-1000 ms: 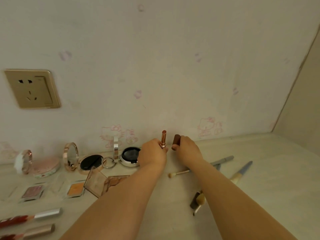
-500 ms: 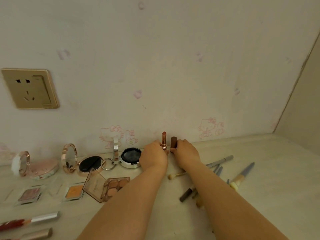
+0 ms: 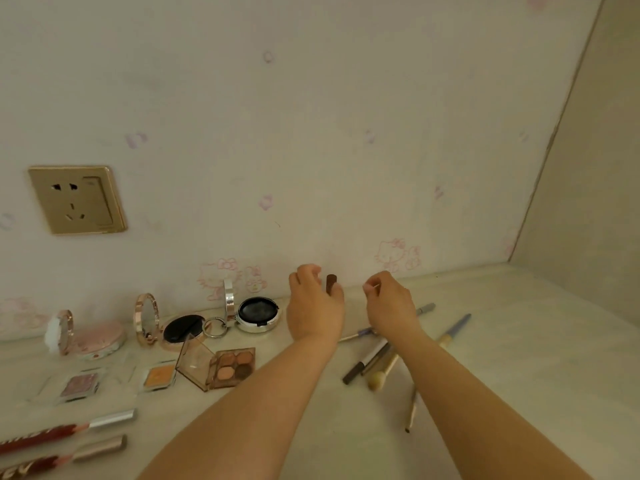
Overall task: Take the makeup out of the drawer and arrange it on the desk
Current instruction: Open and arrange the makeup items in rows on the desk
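A brown lipstick tube (image 3: 331,283) stands upright against the wall at the back of the desk (image 3: 519,341). My left hand (image 3: 313,306) hovers just left of it, fingers spread, thumb close to the tube. The rose-gold lipstick is out of sight behind this hand. My right hand (image 3: 391,306) is a short way right of the tube, fingers loosely curled, nothing seen in them. Brushes and pencils (image 3: 375,358) lie scattered under my right wrist.
Left of my hands stand an open black compact (image 3: 258,313), another open compact (image 3: 181,329) and a pink one (image 3: 98,341). In front lie an eyeshadow palette (image 3: 232,368), two small pans (image 3: 159,375) and two lip pencils (image 3: 69,429). A wall socket (image 3: 78,199) is upper left.
My right hand has let go of the brown tube and drawn back to the right. My left hand has opened and lifted, now covering the rose-gold lipstick.
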The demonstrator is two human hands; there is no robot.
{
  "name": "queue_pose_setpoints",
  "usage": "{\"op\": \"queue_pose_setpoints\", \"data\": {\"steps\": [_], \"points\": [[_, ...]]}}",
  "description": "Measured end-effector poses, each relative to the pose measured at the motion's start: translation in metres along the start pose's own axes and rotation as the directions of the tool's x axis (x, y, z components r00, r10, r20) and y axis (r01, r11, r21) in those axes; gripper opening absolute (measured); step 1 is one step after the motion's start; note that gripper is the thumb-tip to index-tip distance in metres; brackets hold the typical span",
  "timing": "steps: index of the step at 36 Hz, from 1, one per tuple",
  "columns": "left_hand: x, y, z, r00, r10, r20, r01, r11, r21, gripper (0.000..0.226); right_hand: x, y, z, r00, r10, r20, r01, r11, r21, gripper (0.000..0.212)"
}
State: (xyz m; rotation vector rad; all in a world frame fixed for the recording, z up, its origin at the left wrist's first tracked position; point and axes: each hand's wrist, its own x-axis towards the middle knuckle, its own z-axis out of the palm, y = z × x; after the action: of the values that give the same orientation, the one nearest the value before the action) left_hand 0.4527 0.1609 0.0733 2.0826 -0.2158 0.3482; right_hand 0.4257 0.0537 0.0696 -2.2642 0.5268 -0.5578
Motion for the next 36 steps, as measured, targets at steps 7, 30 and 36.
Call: {"op": "queue_pose_setpoints", "data": {"steps": [7, 30, 36], "points": [[-0.052, 0.060, 0.021, 0.923, 0.216, 0.319, -0.217, 0.976, -0.034, 0.011, -0.054, 0.052, -0.088, 0.979, 0.142, -0.148, -0.130, 0.988, 0.085, 0.017], [-0.185, 0.144, 0.202, 0.683, 0.364, 0.633, -0.348, 0.924, -0.156, 0.016, -0.106, 0.234, -0.252, 0.791, 0.430, -0.434, -0.466, 0.885, 0.028, 0.017], [-0.185, 0.161, 0.241, 0.656, 0.400, 0.640, -0.388, 0.906, -0.169, 0.017, -0.091, 0.255, -0.262, 0.779, 0.421, -0.464, -0.477, 0.879, -0.002, 0.026]]}}
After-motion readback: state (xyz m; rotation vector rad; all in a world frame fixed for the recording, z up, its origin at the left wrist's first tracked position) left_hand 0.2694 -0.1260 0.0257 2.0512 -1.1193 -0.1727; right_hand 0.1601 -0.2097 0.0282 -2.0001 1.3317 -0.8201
